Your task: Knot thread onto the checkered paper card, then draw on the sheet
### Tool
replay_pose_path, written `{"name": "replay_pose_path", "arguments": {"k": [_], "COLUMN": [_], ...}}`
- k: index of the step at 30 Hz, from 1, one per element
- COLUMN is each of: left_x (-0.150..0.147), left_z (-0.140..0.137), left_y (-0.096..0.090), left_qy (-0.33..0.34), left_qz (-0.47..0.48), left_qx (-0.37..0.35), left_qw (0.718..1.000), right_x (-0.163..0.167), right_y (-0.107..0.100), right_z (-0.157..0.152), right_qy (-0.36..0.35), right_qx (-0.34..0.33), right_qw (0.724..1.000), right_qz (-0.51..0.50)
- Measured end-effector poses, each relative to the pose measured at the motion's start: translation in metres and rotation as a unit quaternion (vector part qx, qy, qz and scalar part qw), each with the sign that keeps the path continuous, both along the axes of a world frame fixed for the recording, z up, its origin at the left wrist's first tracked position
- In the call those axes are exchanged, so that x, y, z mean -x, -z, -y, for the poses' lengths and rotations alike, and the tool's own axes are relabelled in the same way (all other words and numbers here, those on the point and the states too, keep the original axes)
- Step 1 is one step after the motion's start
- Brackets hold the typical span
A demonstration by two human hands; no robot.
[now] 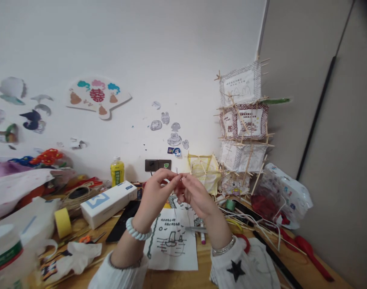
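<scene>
My left hand (pixel 161 188) and my right hand (pixel 197 192) meet fingertip to fingertip, raised above the desk. Both are closed in a pinch on a thin thread (pixel 176 170), whose fine ends stick up over the fingertips. The rest of the thread is too fine to follow, and my fingers hide part of it. Below the hands lies a white paper (pixel 183 261) with a drawn sailboat, birds and handwriting. Scissors (pixel 196 229) rest across its right side, near a marker with a pink end (pixel 203 237).
To the right rear stands a tiered stick-and-paper lantern frame (pixel 251 120), beside a yellow one (pixel 203 172). A green spool (pixel 231 205) and white cords lie nearby. A white box (pixel 108 204), yellow tape roll (pixel 62 223) and yellow bottle (pixel 117 171) stand left; a large tub (pixel 5 257) is nearest.
</scene>
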State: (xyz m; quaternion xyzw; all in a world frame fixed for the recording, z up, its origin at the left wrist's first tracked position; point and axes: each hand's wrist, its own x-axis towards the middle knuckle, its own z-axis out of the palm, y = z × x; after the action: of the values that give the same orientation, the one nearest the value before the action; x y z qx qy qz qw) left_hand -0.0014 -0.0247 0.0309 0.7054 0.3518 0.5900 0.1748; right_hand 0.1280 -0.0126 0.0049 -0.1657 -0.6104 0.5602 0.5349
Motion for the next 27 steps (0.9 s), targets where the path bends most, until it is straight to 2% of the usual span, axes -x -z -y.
{"name": "replay_pose_path", "arguments": {"k": [5, 12, 19, 24, 27], "left_x": [0.002, 0.003, 0.000, -0.002, -0.002], "left_z": [0.000, 0.005, 0.019, 0.020, 0.019], "left_y": [0.000, -0.001, -0.009, -0.011, -0.009], "left_qy": [0.003, 0.019, 0.107, 0.117, 0.130], "left_qz": [0.009, 0.043, 0.097, 0.058, 0.069], "left_qx": [0.011, 0.032, 0.076, 0.080, 0.073], "left_qw": [1.000, 0.998, 0.987, 0.988, 0.986], "right_x": [-0.004, -0.006, -0.013, -0.015, -0.015], "right_y": [-0.004, -0.009, -0.014, -0.014, -0.014], "right_z": [0.003, 0.007, 0.013, 0.014, 0.015], "right_qy": [0.041, 0.153, 0.175, 0.201, 0.212], "right_qx": [0.007, -0.053, -0.127, -0.148, -0.149], "right_qw": [0.999, 0.984, 0.971, 0.963, 0.961], "right_qz": [0.018, 0.069, 0.104, 0.106, 0.095]}}
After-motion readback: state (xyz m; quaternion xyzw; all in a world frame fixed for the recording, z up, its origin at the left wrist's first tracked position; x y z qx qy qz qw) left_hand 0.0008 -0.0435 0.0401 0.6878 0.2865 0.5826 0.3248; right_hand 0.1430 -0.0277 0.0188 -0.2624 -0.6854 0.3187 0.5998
